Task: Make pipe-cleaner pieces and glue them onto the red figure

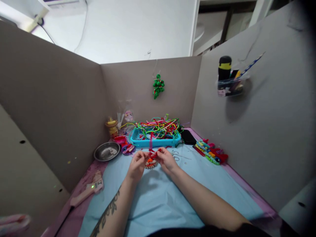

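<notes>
Left hand point(138, 163) and right hand point(167, 160) nearly closed, fingertips pinching a red fuzzy strand point(152, 154) between them, orange-and-white piece point(150, 163) low between both hands, blue tray point(155, 143) just beyond them.

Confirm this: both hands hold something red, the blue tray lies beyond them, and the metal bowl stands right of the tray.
Wrong side: the head view shows the metal bowl standing left of the blue tray. The rest is right.
</notes>
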### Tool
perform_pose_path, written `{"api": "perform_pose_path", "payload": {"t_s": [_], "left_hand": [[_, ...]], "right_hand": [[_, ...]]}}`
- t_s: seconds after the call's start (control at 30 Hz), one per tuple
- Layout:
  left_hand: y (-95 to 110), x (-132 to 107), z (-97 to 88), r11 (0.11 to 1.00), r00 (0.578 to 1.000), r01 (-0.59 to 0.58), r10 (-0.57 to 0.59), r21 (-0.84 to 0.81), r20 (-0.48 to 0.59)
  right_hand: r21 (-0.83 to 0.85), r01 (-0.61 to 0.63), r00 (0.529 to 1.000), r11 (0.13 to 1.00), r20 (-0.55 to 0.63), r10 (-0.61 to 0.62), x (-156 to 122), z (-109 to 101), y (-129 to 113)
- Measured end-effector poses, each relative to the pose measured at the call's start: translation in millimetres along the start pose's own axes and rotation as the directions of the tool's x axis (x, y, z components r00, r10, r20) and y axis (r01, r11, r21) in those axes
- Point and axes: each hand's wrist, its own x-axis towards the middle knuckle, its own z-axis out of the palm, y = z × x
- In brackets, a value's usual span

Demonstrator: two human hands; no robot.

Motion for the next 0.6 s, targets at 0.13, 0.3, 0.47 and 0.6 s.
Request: {"api": "perform_pose_path", "payload": {"t_s": [0.13,0.3,0.47,0.6], "left_hand": [[-0.6,2.7,-5.7,0.993,0.992,0.121,-0.121,-0.003,-0.022],[-13.0,7.7,-9.9,0.941,0.979,0.063,0.005,0.331,-0.202],[-14.3,7.8,-9.3,0.849,0.998,0.025,0.012,0.528,-0.067],[-14.6,6.9,-8.7,0.855,0.996,0.085,-0.066,0.511,-0.055]], "right_hand": [[-0.08,-0.054,0.992,0.995,0.107,0.062,-2.2,-2.8,-14.6],[-0.421,0.066,0.97,0.905,0.238,0.04,-4.1,-3.3,-13.6],[-0.614,0.223,0.97,0.757,0.218,-0.109,-7.4,-2.8,-8.3],[-0.604,0.199,0.973,0.772,0.213,-0.085,-8.0,-2.8,-6.1]]}}
